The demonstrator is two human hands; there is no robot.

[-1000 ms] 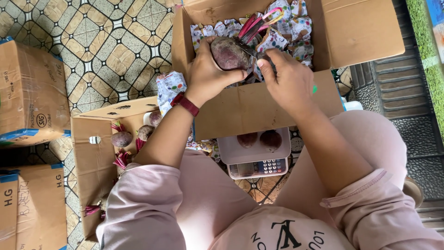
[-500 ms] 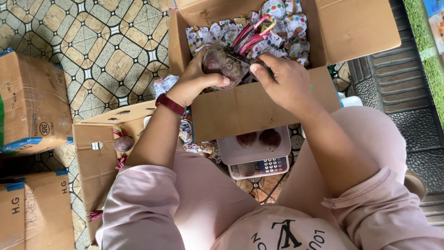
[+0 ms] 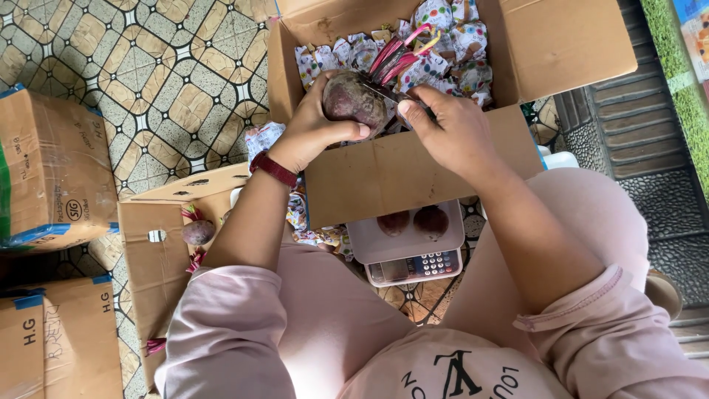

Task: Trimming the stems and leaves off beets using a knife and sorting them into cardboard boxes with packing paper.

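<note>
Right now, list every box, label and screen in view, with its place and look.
Open cardboard box: front centre, brown, holding patterned wrappers.
Second open box: lower left, brown.
Closed cartons: far left, brown, blue tape.
Scale: below the centre box, grey, keypad, two beets on top.

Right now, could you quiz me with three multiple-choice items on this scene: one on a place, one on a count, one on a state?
1. Where is the beet that the hands hold?
A. over the open box
B. on the scale
C. on the floor tiles

2. How many beets lie on the scale?
A. none
B. two
C. five

3. How does the left hand stand?
A. flat on the floor
B. open and empty
C. wrapped around the beet

Answers:
1. A: the beet sits above the open box, with the right hand at its stalk end.
2. B: two dark beets lie on the scale.
3. C: the left hand curls around the beet.
</note>
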